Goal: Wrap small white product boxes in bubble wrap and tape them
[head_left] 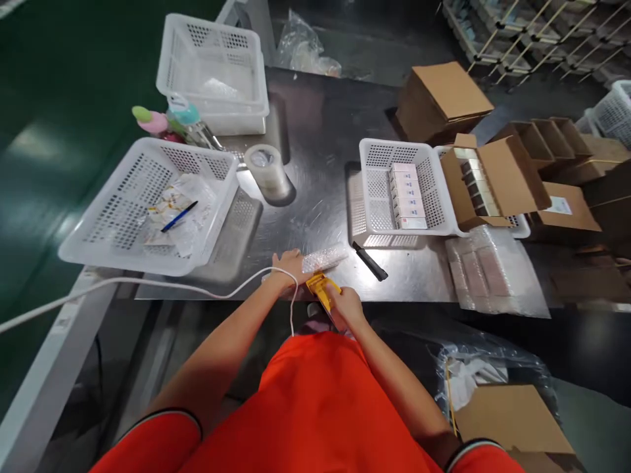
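My left hand point(290, 268) is pressed on the left end of a bubble-wrapped bundle point(325, 258) near the table's front edge; its fingers are wrapped round that end. Just to the right, my right hand point(346, 306) grips a yellow tape dispenser point(323, 289), whose head touches the lower side of the bundle. A black cutter point(370, 261) lies on the table to the right of the bundle. A white cable passes over my left wrist.
White baskets point(148, 203) stand at the left, by rolls of clear tape point(267, 172). Small boxes point(407, 196) sit in a basket point(389, 150) at the right, beside an open carton point(513, 174). Bubble-wrapped packs point(493, 269) overhang the metal table's point(315, 157) front edge.
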A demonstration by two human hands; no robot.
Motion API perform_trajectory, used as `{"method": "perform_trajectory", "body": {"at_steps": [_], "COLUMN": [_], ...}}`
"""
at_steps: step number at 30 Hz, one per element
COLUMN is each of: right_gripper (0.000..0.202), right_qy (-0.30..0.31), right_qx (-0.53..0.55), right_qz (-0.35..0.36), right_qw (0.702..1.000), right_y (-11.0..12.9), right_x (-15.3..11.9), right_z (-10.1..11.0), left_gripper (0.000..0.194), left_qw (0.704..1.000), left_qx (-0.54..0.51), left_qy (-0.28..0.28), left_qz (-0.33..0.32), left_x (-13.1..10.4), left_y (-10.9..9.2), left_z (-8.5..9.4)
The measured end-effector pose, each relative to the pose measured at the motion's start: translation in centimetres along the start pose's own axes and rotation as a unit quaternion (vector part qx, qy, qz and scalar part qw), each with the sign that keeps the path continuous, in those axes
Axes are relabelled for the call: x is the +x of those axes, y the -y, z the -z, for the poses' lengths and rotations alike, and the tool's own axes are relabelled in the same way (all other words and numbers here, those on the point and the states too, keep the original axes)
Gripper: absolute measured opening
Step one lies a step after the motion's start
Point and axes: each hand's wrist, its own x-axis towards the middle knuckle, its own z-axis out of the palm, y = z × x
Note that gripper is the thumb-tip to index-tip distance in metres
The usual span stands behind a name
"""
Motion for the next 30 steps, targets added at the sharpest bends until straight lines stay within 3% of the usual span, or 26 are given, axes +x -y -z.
{"method": "perform_trajectory", "body": {"at_steps": [3,7,10,14,16,17,19,21,23,25,26,28,30], "right_gripper": [0.053,0.054,0.041,0.027,0.031,0.037,0.048,0.057,0.062,0.07,0.074,0.08,0.082], "right_qy": [-0.015,-0.126,-0.159,-0.168,-0.205,-0.233,-0.268,-0.209,-0.062,0.058,0.085,0.087,0.056], "right_qx": [-0.025,-0.106,-0.245,-0.287,-0.274,-0.246,-0.122,0.075,0.251,0.353,0.381,0.423,0.457], "right_qz": [-0.031,-0.054,-0.081,-0.061,-0.054,-0.046,-0.001,0.065,0.1,0.096,0.088,0.068,0.045], "right_qw": [0.999,0.985,0.953,0.941,0.938,0.94,0.956,0.973,0.961,0.929,0.916,0.899,0.886], "right_y": [-2.8,-8.0,-10.5,-11.5,-10.9,-10.3,-8.2,-5.1,-2.0,0.1,0.5,-0.1,-2.3], "right_x": [-1.9,-2.8,-0.2,5.0,6.9,7.6,8.4,8.5,8.1,7.4,7.0,6.2,5.2], "right_z": [4.0,10.8,14.3,15.9,15.5,15.2,14.0,12.6,11.6,11.4,11.8,13.8,17.5], "left_gripper": [0.067,0.071,0.059,0.059,0.059,0.057,0.054,0.052,0.051,0.053,0.056,0.058,0.055], "left_qw": [1.0,0.999,0.997,0.98,0.935,0.891,0.766,0.639,0.568,0.553,0.554,0.551,0.55], "left_qx": [-0.019,0.003,-0.026,-0.18,-0.323,-0.414,-0.604,-0.749,-0.818,-0.832,-0.831,-0.828,-0.82], "left_qy": [-0.02,-0.054,-0.065,-0.056,-0.107,-0.141,-0.176,-0.14,-0.061,0.013,0.044,0.102,0.157], "left_qz": [0.012,0.001,0.014,0.059,0.103,0.122,0.133,0.106,0.071,0.049,0.042,0.021,0.003], "left_x": [0.3,0.5,1.0,2.3,3.0,3.2,3.6,3.5,3.1,2.2,1.7,0.8,0.1], "left_y": [-1.2,-1.9,-1.4,0.8,1.8,2.0,1.4,-0.9,-4.6,-9.0,-11.3,-15.4,-18.7], "left_z": [-0.7,-1.9,-1.9,-0.6,0.3,0.8,1.7,2.5,3.0,3.1,3.0,2.9,2.8]}}
